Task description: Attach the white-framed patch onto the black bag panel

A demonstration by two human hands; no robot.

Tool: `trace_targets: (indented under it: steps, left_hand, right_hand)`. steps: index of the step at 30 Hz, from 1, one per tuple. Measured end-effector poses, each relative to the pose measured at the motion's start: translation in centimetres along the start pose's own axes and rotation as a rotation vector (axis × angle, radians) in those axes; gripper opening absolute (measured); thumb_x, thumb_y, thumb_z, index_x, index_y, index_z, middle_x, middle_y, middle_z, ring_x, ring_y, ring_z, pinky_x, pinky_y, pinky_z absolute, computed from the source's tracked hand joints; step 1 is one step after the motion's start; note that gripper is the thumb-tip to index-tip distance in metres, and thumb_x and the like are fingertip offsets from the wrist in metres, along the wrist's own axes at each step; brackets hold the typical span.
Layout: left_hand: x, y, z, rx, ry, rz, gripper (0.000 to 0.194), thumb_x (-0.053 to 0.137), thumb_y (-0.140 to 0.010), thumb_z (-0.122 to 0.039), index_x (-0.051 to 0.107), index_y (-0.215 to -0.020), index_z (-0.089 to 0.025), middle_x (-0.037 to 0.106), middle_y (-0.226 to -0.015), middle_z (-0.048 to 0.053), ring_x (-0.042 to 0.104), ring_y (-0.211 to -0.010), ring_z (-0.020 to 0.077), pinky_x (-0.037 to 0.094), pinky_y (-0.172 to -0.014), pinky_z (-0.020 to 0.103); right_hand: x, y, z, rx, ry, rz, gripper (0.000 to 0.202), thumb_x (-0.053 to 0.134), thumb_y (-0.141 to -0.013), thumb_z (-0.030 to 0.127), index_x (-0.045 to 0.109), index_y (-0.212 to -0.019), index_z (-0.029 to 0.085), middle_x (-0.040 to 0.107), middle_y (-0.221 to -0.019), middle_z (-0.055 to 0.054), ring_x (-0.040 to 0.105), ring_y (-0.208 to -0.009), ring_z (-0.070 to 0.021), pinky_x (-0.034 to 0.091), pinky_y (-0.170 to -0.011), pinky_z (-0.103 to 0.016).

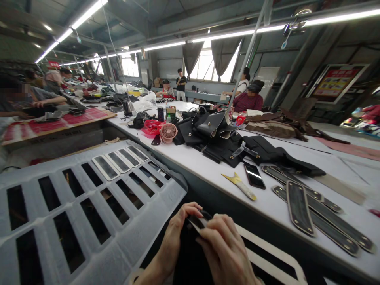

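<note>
Both hands work a dark strap piece (198, 220) at 6 o'clock, below the worktop (213, 170) edge: left hand (175, 233) and right hand (222, 249) each pinch it in a closed grip. Finished straps (298, 206) lie at 3 o'clock; next, likely, careful alignment.

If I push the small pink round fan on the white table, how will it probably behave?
The small pink round fan looks like light plastic, so it would probably slide easily on the smooth white table. It stands upright on a narrow base, so a push near the top may tip it. Its thin grille seems somewhat fragile.
</note>
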State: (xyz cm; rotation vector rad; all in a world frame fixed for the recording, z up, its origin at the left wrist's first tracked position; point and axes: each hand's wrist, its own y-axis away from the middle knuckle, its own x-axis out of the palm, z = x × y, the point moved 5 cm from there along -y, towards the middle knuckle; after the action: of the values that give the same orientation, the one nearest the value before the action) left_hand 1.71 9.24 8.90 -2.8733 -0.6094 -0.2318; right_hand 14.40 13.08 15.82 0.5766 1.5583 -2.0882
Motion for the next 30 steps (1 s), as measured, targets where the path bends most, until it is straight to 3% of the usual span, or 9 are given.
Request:
trace_targets:
  steps: [4, 9, 16, 22, 27, 30]
  left_hand:
    - [0.8, -0.2, -0.4, -0.068, 0.089, 0.046, 0.045, 0.027, -0.101, -0.043, 0.066, -0.107, -0.022, 0.068, -0.111, 0.004, 0.054, -0.116, 0.0243, 0.038, -0.103, 0.035]
    - [1.0, 0.0, -0.4, -0.055, 0.041, 0.04, 0.042, 0.03, -0.101, -0.046, 0.059, -0.122, -0.024, 0.064, -0.126, 0.003, 0.05, -0.124, 0.0238, 0.037, -0.107, 0.035]
    - [0.4, 0.5, -0.3, -0.083, -0.036, 0.04, 0.046, 0.028, -0.101, -0.049, 0.058, -0.127, -0.025, 0.059, -0.133, 0.004, 0.047, -0.127, 0.0241, 0.034, -0.11, 0.038]
    - [0.1, 0.2, -0.5, -0.115, -0.059, 0.025, 0.048, 0.027, -0.099, -0.049, 0.065, -0.114, -0.024, 0.067, -0.113, 0.005, 0.057, -0.108, 0.0242, 0.041, -0.099, 0.036]
    - [0.2, -0.4, -0.5, -0.131, -0.035, 0.114, 0.031, 0.045, -0.089, -0.028, 0.065, -0.112, -0.024, 0.066, -0.115, 0.003, 0.054, -0.114, 0.026, 0.039, -0.1, 0.036]
    - [-0.1, -0.6, -0.3, -0.168, -0.023, 0.142, 0.037, 0.052, -0.076, -0.017, 0.064, -0.11, -0.024, 0.066, -0.101, 0.001, 0.056, -0.1, 0.0229, 0.042, -0.089, 0.032]
  right_hand:
    - [0.0, -2.4, -1.1, 0.183, 0.007, 0.299, 0.047, 0.066, -0.068, 0.001, 0.061, -0.109, 0.023, 0.063, -0.094, -0.003, 0.057, -0.084, -0.0227, 0.05, -0.072, -0.04]
    - [0.3, -3.5, -1.4, 0.245, -0.086, 0.433, 0.038, 0.062, -0.067, -0.006, 0.062, -0.09, 0.025, 0.063, -0.093, 0.001, 0.057, -0.089, -0.0204, 0.049, -0.078, -0.037]
    - [0.9, -3.0, -1.3, 0.13, -0.096, 0.393, 0.023, 0.058, -0.083, 0.001, 0.06, -0.09, 0.023, 0.064, -0.088, 0.0, 0.058, -0.081, -0.0179, 0.047, -0.073, -0.034]
    - [0.0, -2.8, -0.1, -0.097, -0.096, 0.283, 0.022, 0.045, -0.095, 0.006, 0.057, -0.081, 0.019, 0.059, -0.078, -0.001, 0.054, -0.076, -0.0148, 0.043, -0.071, -0.031]
    - [0.1, -2.2, 0.5, -0.183, -0.087, 0.205, 0.028, 0.036, -0.101, 0.013, 0.058, -0.084, 0.018, 0.066, -0.084, -0.003, 0.06, -0.086, -0.0157, 0.042, -0.076, -0.032]
    - [0.1, -2.0, 0.8, -0.199, -0.055, 0.126, 0.029, 0.036, -0.102, 0.015, 0.061, -0.085, 0.016, 0.068, -0.082, -0.004, 0.062, -0.084, -0.0156, 0.043, -0.074, -0.031]
